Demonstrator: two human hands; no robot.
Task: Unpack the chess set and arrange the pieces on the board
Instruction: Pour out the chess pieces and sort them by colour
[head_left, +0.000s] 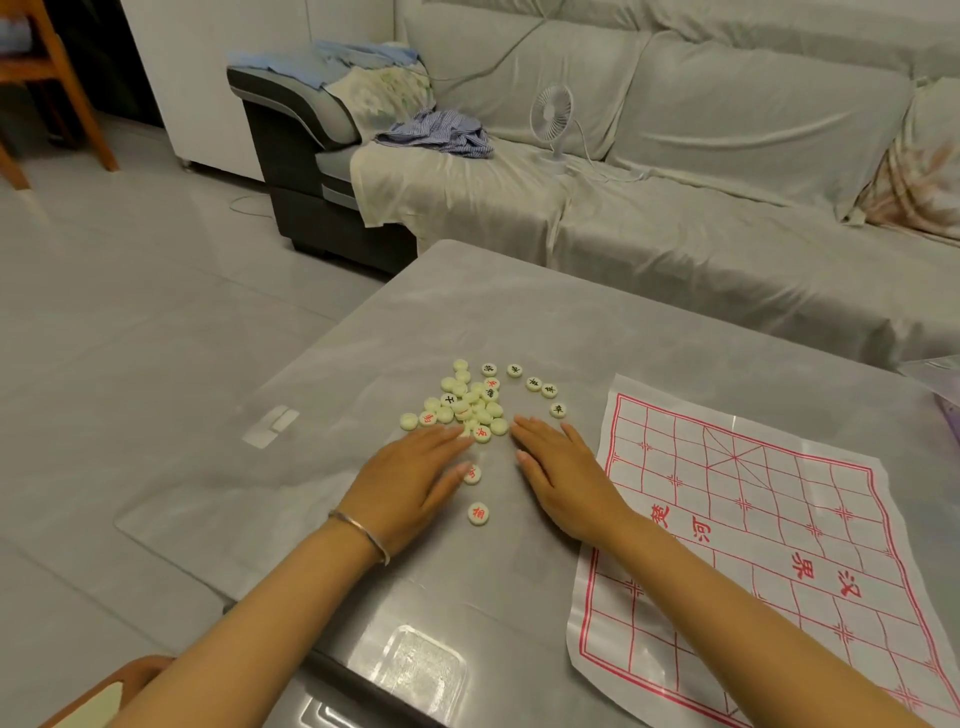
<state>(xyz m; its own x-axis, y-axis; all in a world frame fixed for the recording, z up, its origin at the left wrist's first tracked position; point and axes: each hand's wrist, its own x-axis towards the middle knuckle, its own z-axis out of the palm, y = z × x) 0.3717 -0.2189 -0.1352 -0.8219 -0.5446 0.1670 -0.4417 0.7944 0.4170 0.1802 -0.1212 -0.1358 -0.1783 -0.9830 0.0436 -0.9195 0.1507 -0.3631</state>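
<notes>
Resting flat with straight fingers, both hands (415, 475) (563, 470) flank round cream chess pieces (462, 402) beside the thin printed board (753, 545).

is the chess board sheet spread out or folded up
Spread out: the board sheet lies open and flat on the table, its red grid showing, with only faint creases across it.

Your surface (519, 322) is grey and glossy. Your left hand (415, 478) and right hand (561, 473) lie flat on it, palms down. A heap of cream pieces (462, 402) sits at your fingertips, touching the left hand's. Two red-lettered pieces (478, 513) lie between your hands. The red-lined board sheet (753, 519) lies flat just right of your right hand.
</notes>
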